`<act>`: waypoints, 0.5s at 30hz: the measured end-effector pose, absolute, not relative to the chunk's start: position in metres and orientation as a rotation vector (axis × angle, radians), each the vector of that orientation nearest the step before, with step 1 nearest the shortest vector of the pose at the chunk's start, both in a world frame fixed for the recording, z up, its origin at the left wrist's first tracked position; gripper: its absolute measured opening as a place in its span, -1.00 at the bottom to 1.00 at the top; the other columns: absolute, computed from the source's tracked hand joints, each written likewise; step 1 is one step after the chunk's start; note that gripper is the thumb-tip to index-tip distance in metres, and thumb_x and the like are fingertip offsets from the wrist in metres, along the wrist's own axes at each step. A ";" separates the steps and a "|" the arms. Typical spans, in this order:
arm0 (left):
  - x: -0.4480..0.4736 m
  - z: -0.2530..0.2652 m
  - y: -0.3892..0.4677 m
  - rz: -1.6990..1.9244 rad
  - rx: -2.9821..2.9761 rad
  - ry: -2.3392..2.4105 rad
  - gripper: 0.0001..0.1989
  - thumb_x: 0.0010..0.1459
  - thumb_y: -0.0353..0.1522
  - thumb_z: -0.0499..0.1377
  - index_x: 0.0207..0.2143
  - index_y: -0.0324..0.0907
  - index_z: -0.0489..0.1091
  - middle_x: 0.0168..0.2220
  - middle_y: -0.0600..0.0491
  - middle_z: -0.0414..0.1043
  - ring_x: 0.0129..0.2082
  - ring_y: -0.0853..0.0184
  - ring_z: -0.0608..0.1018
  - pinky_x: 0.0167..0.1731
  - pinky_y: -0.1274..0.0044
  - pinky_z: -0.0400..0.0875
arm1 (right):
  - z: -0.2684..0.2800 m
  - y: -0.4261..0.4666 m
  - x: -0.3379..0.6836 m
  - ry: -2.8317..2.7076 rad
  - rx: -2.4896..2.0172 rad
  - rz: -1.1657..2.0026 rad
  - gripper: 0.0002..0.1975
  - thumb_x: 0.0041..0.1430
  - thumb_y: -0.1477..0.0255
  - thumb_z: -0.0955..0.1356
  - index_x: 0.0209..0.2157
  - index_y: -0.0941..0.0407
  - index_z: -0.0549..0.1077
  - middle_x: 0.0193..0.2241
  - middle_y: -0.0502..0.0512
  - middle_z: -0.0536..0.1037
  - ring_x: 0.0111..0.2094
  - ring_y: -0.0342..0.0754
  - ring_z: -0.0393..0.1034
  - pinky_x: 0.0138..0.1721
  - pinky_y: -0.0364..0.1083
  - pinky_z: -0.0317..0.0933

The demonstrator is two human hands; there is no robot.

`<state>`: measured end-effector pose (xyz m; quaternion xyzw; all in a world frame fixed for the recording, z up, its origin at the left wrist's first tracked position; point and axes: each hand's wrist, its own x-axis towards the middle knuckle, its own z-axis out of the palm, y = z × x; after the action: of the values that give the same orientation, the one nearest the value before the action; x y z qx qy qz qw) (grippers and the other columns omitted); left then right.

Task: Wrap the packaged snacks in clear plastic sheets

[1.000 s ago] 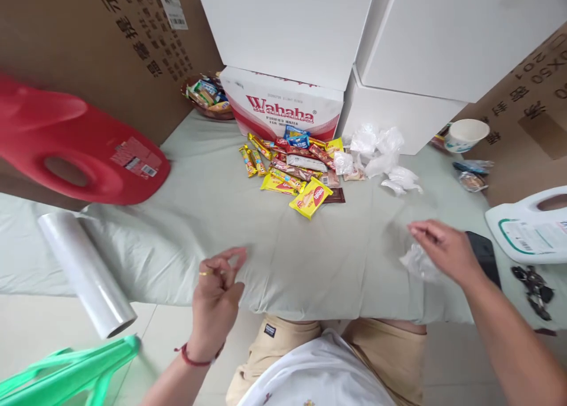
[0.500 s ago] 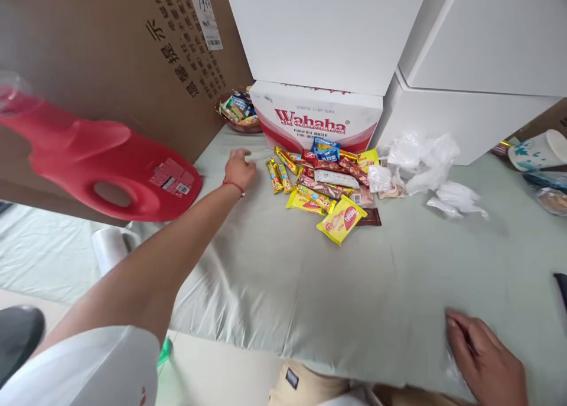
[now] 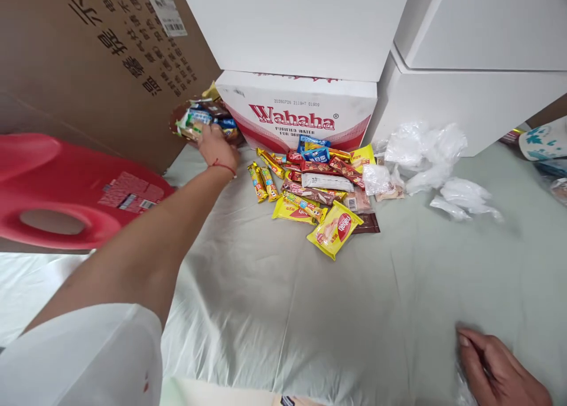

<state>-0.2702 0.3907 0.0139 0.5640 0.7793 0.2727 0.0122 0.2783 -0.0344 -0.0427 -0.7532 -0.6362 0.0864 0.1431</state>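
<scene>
Box [image 3: 295, 113], white and red, just right of the fingers of the left hand [image 3: 218, 149]: "Wahaha®" is printed in red, "PURIFIED WATER" beneath, the following line partly hidden by packets [image 3: 315, 155]. Wafer [image 3: 335, 230], yellow, right of and nearer than those fingers: "nabati" is printed upside down on a red oval. Carton [image 3: 88, 69], brown, beyond and left of the fingers: Chinese characters are borne, the largest read as 温馨提示. Bottle [image 3: 75, 178], red, left of the fingers: a label [image 3: 128, 192] with barcode is carried, its text too small to be read.

Bowl [image 3: 172, 121], reddish-brown, under the left fingers: filled with snacks [image 3: 198, 117] in blue, green, yellow and dark wrappers. Those fingers are bent down among them, tips hidden; whether anything is pinched cannot be told. Film [image 3: 463, 385], clear, blurred: pinched by thumb and forefinger of the right hand [image 3: 498, 367].
</scene>
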 end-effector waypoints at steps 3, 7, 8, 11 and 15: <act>-0.272 0.009 0.342 0.897 1.788 2.483 -0.71 0.23 -0.48 0.18 -0.02 -0.37 0.24 0.28 -0.18 0.14 0.20 0.13 0.24 0.29 0.22 0.06 | -0.046 -0.033 0.283 -1.916 -2.116 0.220 -0.65 0.25 0.08 0.26 -0.15 -0.04 0.54 -0.18 0.04 0.68 -0.30 0.06 0.63 -0.47 -0.07 0.44; -0.273 0.001 0.268 0.874 1.900 2.472 -0.82 0.24 -0.39 0.16 -0.12 -0.26 0.29 0.04 -0.11 0.33 0.12 0.08 0.32 0.19 0.22 0.18 | -0.050 -0.032 0.282 -1.950 -2.063 0.151 -0.69 0.28 0.12 0.26 -0.15 -0.05 0.54 -0.20 0.01 0.68 -0.31 0.04 0.63 -0.48 -0.08 0.41; -0.270 -0.001 0.248 0.880 1.963 2.452 -0.82 0.23 -0.38 0.16 -0.13 -0.23 0.30 -0.01 -0.11 0.35 0.10 0.07 0.34 0.16 0.24 0.22 | -0.049 -0.031 0.280 -1.944 -2.046 0.131 -0.70 0.29 0.13 0.26 -0.15 -0.04 0.54 -0.20 0.01 0.67 -0.31 0.04 0.62 -0.48 -0.08 0.40; -0.255 -0.005 0.188 1.048 2.052 2.405 -0.88 0.20 -0.35 0.18 -0.21 -0.17 0.34 -0.15 -0.10 0.40 -0.03 0.07 0.43 0.05 0.24 0.31 | -0.046 -0.029 0.271 -1.910 -2.013 0.086 -0.70 0.33 0.16 0.24 -0.16 -0.02 0.52 -0.23 0.01 0.67 -0.33 0.01 0.61 -0.48 -0.08 0.37; -0.230 0.008 0.113 1.235 2.142 2.215 -0.88 0.19 -0.32 0.25 -0.24 -0.13 0.39 -0.24 -0.01 0.46 -0.31 0.24 0.44 -0.17 0.38 0.38 | -0.041 -0.028 0.265 -1.895 -1.995 0.097 -0.70 0.37 0.19 0.22 -0.16 0.01 0.51 -0.25 0.00 0.66 -0.36 -0.03 0.59 -0.48 -0.11 0.33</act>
<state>-0.2295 0.1132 0.0084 0.6427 0.6647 0.3705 -0.0888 0.2651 -0.0281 -0.0410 -0.7111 -0.6752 0.0346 0.1930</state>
